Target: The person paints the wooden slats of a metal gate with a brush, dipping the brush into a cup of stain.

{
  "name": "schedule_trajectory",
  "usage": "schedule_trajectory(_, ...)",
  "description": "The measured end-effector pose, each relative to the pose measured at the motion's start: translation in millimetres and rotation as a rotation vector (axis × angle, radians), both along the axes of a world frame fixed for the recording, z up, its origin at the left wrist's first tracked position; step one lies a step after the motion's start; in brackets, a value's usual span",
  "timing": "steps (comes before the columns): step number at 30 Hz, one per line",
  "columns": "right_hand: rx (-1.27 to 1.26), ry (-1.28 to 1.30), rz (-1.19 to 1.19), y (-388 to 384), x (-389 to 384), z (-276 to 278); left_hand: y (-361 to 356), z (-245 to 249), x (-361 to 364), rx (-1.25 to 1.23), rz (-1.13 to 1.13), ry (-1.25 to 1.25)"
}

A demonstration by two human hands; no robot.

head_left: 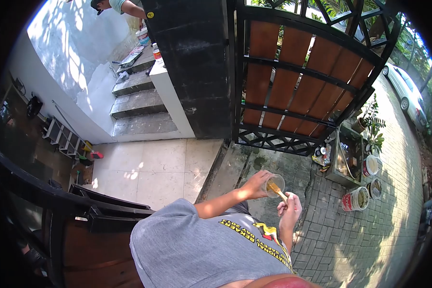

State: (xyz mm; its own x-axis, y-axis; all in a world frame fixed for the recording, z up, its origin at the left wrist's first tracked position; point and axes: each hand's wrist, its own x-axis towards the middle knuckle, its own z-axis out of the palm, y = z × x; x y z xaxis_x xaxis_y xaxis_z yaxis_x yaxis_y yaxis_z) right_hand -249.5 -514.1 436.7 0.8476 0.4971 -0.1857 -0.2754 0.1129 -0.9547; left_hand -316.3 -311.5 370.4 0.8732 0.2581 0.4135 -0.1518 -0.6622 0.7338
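My left hand [257,185] is wrapped around the side of a clear plastic cup [282,179], held out in front of my chest with its mouth tilted towards me. Amber-brown liquid shows inside the cup. The fingers of my right hand [290,210] close on the light handle of a paintbrush [283,196]. Its bristle end reaches into the cup, among the amber liquid.
A gate with brown slats [289,72] in a black frame stands ahead. Several buckets, including a white paint bucket [346,202], sit on the paving at right near a planter box [342,178]. Steps [139,106] rise at left; another person's arm [133,9] shows above. A car [406,89] is parked far right.
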Motion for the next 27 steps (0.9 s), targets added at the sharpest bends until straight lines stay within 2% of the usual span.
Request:
schedule_trajectory(3,-0.079,-0.019,0.062,0,-2,-2,2,0,-2,-0.011,-0.008,0.003)
schedule_trajectory(10,-0.025,0.026,0.059,-2,-2,-3,0,6,2,0.054,-0.029,-0.032)
schedule_trajectory(14,-0.076,-0.039,0.066,-1,-1,-18,-5,-4,1,0.056,-0.089,0.016)
schedule_trajectory(27,-0.107,0.106,0.079,-10,1,-27,-4,-3,-2,0.081,-0.105,-0.012)
